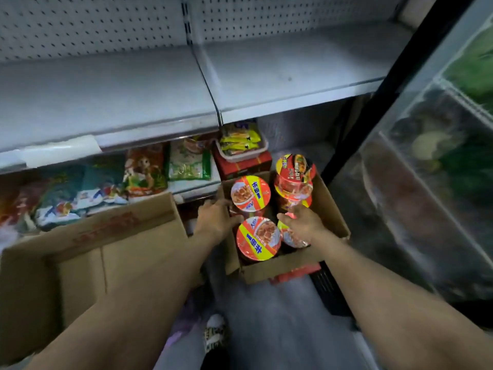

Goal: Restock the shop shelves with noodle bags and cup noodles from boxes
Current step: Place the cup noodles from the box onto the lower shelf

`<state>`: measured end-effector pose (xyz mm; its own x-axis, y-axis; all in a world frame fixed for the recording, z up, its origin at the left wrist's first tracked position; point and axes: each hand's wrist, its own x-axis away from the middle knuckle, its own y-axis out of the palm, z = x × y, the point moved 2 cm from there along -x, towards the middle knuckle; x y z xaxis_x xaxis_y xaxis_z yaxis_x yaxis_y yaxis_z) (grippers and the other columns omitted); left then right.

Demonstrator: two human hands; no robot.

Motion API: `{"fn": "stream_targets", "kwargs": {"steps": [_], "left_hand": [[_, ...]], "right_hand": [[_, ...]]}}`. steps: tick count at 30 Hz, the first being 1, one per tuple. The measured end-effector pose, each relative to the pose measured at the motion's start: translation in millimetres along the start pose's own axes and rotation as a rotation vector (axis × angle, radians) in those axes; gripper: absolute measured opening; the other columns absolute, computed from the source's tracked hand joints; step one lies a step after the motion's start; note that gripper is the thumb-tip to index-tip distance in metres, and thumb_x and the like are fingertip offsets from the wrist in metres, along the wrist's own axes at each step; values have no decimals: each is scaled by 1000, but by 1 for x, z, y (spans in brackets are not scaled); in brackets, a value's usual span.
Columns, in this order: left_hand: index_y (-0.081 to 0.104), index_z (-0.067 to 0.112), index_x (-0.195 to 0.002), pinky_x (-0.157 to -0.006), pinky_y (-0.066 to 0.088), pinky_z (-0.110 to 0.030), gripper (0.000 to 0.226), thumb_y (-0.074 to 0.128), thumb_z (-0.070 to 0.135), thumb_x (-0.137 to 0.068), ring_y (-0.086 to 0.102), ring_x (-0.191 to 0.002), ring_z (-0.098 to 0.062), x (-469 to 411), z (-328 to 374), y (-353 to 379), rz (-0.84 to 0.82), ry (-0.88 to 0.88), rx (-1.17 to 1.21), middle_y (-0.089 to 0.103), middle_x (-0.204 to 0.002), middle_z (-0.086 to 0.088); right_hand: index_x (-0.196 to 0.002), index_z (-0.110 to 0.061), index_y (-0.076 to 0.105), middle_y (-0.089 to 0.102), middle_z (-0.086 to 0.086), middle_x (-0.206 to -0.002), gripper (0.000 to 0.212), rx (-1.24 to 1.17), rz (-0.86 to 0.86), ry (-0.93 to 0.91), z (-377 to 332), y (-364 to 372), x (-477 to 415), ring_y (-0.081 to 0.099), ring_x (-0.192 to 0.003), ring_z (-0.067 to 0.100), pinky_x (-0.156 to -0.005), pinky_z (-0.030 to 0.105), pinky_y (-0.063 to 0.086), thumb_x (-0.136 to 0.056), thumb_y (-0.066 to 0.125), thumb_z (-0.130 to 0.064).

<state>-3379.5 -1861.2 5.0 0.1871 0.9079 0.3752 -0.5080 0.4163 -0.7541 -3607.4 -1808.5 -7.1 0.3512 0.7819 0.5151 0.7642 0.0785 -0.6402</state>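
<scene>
Cup noodles (258, 238) stand lid-up in the box (330, 209), so the left hand (216, 218) and right hand (302, 222), both spread, reach from above.

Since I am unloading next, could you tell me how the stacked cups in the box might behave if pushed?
The stack rises above the box wall, so a push would probably topple it. Round sides suggest a fallen cup could roll. Its glossy wrap may be slippery.
</scene>
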Motion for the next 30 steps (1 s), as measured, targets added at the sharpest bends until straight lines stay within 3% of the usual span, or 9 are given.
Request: {"fn": "stream_targets", "kwargs": {"steps": [2, 7, 12, 14, 16, 19, 24, 27, 30], "left_hand": [[60, 18, -127, -99, 39, -33, 52, 69, 48, -85, 47, -122, -31, -12, -12, 23, -59, -26, 7, 59, -122, -15], [58, 20, -133, -101, 41, -31, 46, 61, 44, -94, 52, -125, -29, -40, -33, 72, -174, -90, 165, 61, -128, -12], [61, 41, -126, -110, 41, -39, 57, 54, 76, -82, 54, -124, -18, -77, -70, 121, -275, -286, 585, 56, -138, 3], [61, 33, -127, -107, 39, -32, 51, 47, 66, -91, 53, -121, -15, -79, -70, 124, -319, -380, 726, 56, -133, 7], [63, 27, -125, -107, 41, -36, 53, 42, 64, -95, 57, -118, -18, -82, -75, 133, -366, -418, 789, 62, -128, 0], [69, 32, -101, -107, 44, -46, 45, 42, 66, -93, 62, -111, -21, -86, -85, 142, -353, -449, 834, 67, -114, 2], [58, 26, -129, -107, 43, -40, 50, 33, 58, -99, 55, -102, -16, -93, -88, 142, -362, -458, 864, 54, -110, 9], [55, 37, -117, -108, 43, -41, 35, 32, 57, -99, 55, -101, -14, -94, -92, 142, -388, -425, 903, 54, -113, 10], [54, 32, -129, -107, 44, -39, 45, 32, 58, -99, 55, -100, -12, -94, -91, 141, -382, -403, 904, 54, -113, 10]], "right_hand": [[-123, -13, 61, 62, 5, -124, 46, -4, -21, 60, 19, 20, -12, 56, -125, 30, -87, 25, 38, -92, 66, -48], [-131, -6, 60, 63, 13, -132, 52, -68, -43, 207, 51, 58, -38, 57, -123, 32, -102, 35, 44, -95, 64, -44], [-133, -9, 59, 64, 10, -132, 51, -206, 19, 336, 74, 89, -67, 58, -123, 29, -102, 32, 42, -92, 69, -38], [-134, -9, 59, 63, 11, -133, 51, -241, 51, 372, 78, 97, -78, 58, -123, 30, -102, 32, 43, -93, 69, -36], [-133, -7, 61, 63, 13, -133, 49, -280, 82, 409, 82, 104, -87, 58, -122, 30, -102, 34, 43, -93, 69, -34], [-123, -6, 68, 68, 14, -125, 42, -287, 97, 444, 84, 112, -96, 61, -117, 31, -101, 35, 46, -91, 71, -34], [-92, -14, 68, 72, 8, -101, 25, -227, 129, 476, 86, 113, -107, 66, -99, 28, -85, 28, 48, -86, 77, -37], [-72, -17, 63, 74, 9, -91, 27, -248, 104, 465, 90, 112, -111, 69, -92, 30, -87, 35, 54, -81, 81, -35], [-63, -17, 62, 75, 10, -84, 29, -371, 84, 488, 97, 110, -114, 71, -93, 33, -91, 50, 57, -76, 85, -29]]}}
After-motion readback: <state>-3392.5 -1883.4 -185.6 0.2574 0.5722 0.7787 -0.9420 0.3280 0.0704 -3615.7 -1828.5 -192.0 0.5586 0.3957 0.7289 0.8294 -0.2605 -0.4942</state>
